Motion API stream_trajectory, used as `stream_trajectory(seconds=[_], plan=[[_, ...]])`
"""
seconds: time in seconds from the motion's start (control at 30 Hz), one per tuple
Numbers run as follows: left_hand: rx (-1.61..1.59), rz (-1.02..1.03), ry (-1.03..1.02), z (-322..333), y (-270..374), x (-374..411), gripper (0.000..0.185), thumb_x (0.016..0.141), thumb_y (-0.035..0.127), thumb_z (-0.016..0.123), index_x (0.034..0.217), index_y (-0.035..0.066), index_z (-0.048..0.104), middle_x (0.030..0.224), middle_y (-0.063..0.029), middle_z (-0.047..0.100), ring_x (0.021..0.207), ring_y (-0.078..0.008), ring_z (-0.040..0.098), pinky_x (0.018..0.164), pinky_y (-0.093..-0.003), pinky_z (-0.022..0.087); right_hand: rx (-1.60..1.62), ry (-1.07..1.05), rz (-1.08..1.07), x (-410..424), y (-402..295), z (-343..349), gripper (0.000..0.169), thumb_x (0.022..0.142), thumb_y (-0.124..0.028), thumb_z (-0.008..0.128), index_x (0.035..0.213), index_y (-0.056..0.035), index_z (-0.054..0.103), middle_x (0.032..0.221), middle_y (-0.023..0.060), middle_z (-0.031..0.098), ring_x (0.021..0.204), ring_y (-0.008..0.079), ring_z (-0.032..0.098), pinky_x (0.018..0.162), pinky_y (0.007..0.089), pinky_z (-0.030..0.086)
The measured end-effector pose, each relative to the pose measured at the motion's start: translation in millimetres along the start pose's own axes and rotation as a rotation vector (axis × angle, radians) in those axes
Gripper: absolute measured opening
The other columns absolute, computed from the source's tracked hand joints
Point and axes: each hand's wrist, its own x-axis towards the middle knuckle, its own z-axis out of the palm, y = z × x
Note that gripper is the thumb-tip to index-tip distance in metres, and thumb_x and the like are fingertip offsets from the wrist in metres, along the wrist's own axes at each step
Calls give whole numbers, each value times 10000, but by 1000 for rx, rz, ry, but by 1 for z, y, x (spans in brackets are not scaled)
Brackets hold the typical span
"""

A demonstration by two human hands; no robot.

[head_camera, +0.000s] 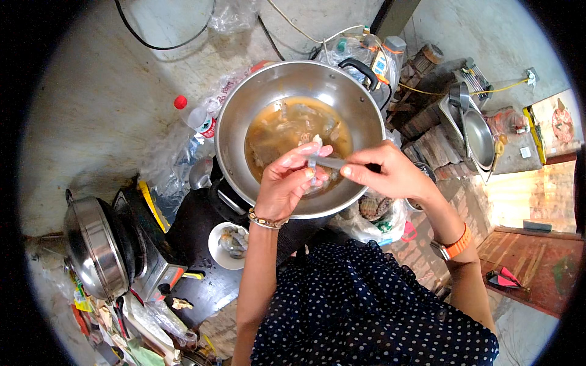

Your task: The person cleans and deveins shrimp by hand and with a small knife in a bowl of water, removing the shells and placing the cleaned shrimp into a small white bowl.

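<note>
Over a large steel wok (297, 75) with cloudy brownish water and several shrimp in it, my left hand (290, 178) holds a small grey shrimp (313, 162) between thumb and fingers. My right hand (382, 169), coming from the right, grips a small knife (327, 162), its blurred blade against or just beside the shrimp. Whether the blade cuts into it I cannot tell. Left of my left forearm, a white bowl (219, 258) holds several grey shrimp (234, 241).
A bottle with a red cap (201, 121) stands left of the wok, near a ladle (200, 174). A lidded steel pot (98, 247) sits at the left. Plastic bags (366, 228) lie below right of the wok. Steel pans (478, 137) are farther right.
</note>
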Motion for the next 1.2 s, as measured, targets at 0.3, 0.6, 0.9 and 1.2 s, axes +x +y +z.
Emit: stream_trajectory(seconds=[0.3, 0.6, 0.9, 1.2], plan=[[170, 88, 43, 3, -4, -1, 419, 813, -64, 515, 1225, 3, 477, 1216, -181, 515, 836, -172, 611, 733, -260, 496, 612, 184, 393, 10, -13, 26, 113, 814, -119, 637, 747, -28, 627, 576, -62, 504, 530, 0, 399, 455, 186, 280], [488, 227, 137, 12, -12, 0, 427, 806, -106, 520, 1219, -5, 484, 1142, -80, 569, 957, -129, 576, 809, -247, 479, 439, 362, 168, 27, 17, 63, 108, 760, -48, 611, 681, 19, 579, 590, 17, 567, 575, 56, 514, 511, 218, 410], [513, 175, 146, 14, -9, 1, 429, 801, -112, 512, 1220, -35, 463, 1161, -108, 551, 995, -163, 570, 849, -267, 469, 500, 350, 176, 32, 15, 62, 94, 766, -33, 558, 688, 20, 568, 612, 15, 559, 577, 63, 505, 520, 227, 413], [444, 155, 148, 13, -8, 3, 431, 811, -111, 496, 1235, -53, 443, 1109, -90, 569, 889, -134, 604, 773, -239, 484, 788, 244, 298, 30, 9, 51, 153, 818, -34, 521, 670, -1, 538, 608, 16, 536, 572, 71, 498, 532, 218, 415]])
